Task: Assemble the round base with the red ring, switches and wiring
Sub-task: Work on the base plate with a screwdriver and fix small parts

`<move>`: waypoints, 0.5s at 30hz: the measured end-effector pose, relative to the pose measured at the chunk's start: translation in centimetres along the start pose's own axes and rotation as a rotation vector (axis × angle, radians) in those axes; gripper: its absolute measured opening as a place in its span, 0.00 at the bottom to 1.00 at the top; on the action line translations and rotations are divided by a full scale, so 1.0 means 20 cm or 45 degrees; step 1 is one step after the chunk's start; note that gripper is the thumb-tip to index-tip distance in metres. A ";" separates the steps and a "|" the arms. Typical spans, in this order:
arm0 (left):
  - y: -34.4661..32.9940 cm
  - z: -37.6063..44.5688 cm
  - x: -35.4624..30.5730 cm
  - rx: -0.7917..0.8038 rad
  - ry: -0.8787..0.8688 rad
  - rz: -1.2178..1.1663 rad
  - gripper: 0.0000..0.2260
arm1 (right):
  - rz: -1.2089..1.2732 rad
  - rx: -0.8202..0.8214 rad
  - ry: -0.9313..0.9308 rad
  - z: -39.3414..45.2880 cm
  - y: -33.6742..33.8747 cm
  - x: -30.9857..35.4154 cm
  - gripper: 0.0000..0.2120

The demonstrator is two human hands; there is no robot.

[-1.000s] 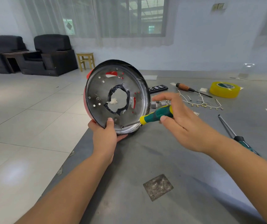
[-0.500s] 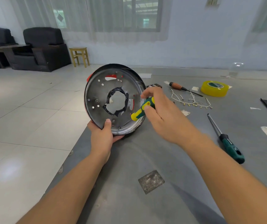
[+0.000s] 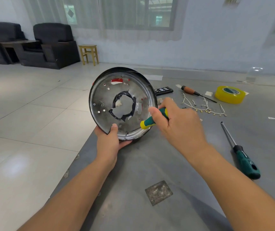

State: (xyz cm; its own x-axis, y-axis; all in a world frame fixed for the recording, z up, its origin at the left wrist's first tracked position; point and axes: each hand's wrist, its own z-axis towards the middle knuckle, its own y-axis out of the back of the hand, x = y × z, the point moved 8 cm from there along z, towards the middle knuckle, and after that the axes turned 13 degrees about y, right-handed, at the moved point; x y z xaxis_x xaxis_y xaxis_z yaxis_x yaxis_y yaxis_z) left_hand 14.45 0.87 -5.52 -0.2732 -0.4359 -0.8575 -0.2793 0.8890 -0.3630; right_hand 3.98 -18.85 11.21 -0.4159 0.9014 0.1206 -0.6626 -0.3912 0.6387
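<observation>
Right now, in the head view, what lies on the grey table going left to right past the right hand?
Right hand holding the small screwdriver → wooden-handled tool → loose wires with terminals → yellow tape roll → green-handled screwdriver, nearer the camera.

No text, label, brand or number can be read. A small round stamped mark is seen on the metal round base [image 3: 103, 105], but it is illegible.
</observation>
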 end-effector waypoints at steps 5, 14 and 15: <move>0.00 -0.01 0.00 0.004 0.040 -0.037 0.20 | 0.355 0.243 0.129 -0.02 -0.06 0.04 0.18; -0.01 -0.03 0.00 0.060 0.011 -0.035 0.18 | 0.329 -0.043 0.159 0.04 -0.03 0.09 0.14; -0.01 -0.03 0.00 0.042 0.017 -0.033 0.18 | 0.162 -0.116 0.151 0.04 -0.02 0.10 0.16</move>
State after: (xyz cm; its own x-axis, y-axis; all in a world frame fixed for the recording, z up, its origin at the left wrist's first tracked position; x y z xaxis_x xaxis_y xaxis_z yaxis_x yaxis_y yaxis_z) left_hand 13.93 0.62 -5.16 -0.2786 -0.4605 -0.8428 -0.2558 0.8814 -0.3970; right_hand 3.89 -16.71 11.93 -0.5673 0.8172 0.1020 -0.6513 -0.5210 0.5518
